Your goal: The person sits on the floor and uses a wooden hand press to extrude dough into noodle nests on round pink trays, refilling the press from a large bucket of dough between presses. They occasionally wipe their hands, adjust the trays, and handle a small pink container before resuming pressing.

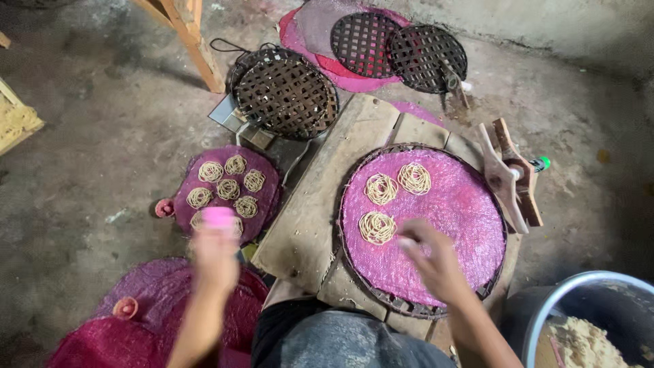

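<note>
Hands over a low work area on grey concrete floor [102, 170], both motion-blurred. Left hand [214, 255] is raised above the small round purple mesh mat [262, 197] at left, curled round a small pink cup-like piece [219, 217]; fingers closed on it, exact grip blurred. That mat carries coiled pale noodle nests [228, 189], about seven, set close together, one partly hidden under the pink piece. Right hand [432, 259] hovers over the large round woven tray covered with bright pink mesh [463, 211], fingertips [407, 240] just beside the lower-left nest; cannot tell if it pinches anything or is open. Tray holds three noodle nests [381, 189]: two side by side near the top, one below left. Tray rests on a rough wooden board table [306, 225].

Wooden hinged press tool with green tip [511, 177] lies at tray's right edge. Stack of dark woven lattice trays [286, 95] sits behind the small mat; two more dark round lattice discs [398, 48] lie on pink mesh further back. Grey metal bucket with pale dough [579, 334] at lower right. Dark red mesh sheets [150, 313] piled at lower left. Wooden leg [197, 44] at top.
</note>
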Motion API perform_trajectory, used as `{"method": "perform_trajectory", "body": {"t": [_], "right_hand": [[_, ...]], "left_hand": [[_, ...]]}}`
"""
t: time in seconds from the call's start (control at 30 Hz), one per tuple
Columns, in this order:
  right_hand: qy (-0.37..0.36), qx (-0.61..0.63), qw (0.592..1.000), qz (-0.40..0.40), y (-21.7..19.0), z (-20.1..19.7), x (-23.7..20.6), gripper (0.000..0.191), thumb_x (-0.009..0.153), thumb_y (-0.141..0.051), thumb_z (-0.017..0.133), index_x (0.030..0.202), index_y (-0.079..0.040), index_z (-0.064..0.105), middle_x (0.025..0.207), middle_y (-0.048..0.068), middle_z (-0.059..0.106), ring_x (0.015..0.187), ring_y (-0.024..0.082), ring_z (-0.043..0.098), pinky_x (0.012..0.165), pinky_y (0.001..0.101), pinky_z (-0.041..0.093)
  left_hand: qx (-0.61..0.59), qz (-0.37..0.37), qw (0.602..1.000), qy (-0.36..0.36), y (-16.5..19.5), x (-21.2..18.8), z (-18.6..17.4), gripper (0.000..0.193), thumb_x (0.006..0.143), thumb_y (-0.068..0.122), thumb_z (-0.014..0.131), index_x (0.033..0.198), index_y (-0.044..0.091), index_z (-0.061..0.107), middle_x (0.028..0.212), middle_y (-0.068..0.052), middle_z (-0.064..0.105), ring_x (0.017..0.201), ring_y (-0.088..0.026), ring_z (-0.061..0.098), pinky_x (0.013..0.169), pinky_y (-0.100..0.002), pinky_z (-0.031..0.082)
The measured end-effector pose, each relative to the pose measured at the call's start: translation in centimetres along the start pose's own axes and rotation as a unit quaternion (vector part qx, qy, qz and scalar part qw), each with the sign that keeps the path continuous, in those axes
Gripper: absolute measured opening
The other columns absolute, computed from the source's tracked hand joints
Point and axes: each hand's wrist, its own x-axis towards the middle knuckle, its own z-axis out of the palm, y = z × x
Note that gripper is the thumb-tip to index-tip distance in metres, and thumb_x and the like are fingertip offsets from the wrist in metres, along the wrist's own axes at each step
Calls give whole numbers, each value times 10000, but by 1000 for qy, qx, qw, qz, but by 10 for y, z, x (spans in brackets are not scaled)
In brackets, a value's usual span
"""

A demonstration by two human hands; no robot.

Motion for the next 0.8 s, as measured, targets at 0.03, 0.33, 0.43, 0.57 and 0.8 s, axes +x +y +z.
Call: {"method": "perform_trajectory", "body": {"t": [0.03, 0.33, 0.43, 0.57, 0.8], "right_hand": [[-56, -4, 998, 7, -15, 14, 11, 286, 960, -315, 608, 1029, -41, 652, 822, 51, 646, 717, 139, 604, 622, 316, 522], [-55, -48, 982, -173, -87, 15, 40, 361, 997, -301, 584, 745, -44, 600, 653, 80, 534, 561, 264, 573, 541, 399, 469], [-87, -11, 966, -243, -85, 1, 39, 347, 1028, -250, 546, 747, -47, 556, 645, 78, 503, 566, 255, 549, 561, 396, 465], [-115, 6, 955, -275, -81, -10, 34, 388, 1013, -256, 552, 691, -63, 451, 596, 67, 417, 525, 233, 489, 540, 387, 435], [-179, 58, 920, -344, -75, -26, 26, 503, 1064, -308, 536, 657, -71, 358, 613, 54, 323, 547, 239, 429, 535, 412, 359]], "left_hand": [[-94, 14, 991, -93, 25, -9, 22, 210, 967, 186, 550, 1041, 38, 681, 912, -87, 708, 802, -198, 673, 705, -346, 547], [-224, 196, 865, -405, 157, -26, 60, 261, 1049, 249, 563, 1137, 3, 573, 800, -161, 671, 697, -241, 658, 622, -362, 507], [-265, 193, 808, -489, 163, -23, 62, 318, 1115, 327, 554, 1106, 11, 586, 730, -98, 554, 667, -184, 538, 623, -331, 461], [-389, 132, 692, -594, 161, -26, 73, 426, 1092, 411, 505, 1238, 19, 583, 717, 35, 442, 634, -78, 404, 570, -271, 350], [-486, -10, 408, -773, 155, -22, 91, 289, 1111, 317, 552, 1179, 37, 547, 811, 44, 445, 668, -53, 379, 562, -220, 294]]}}
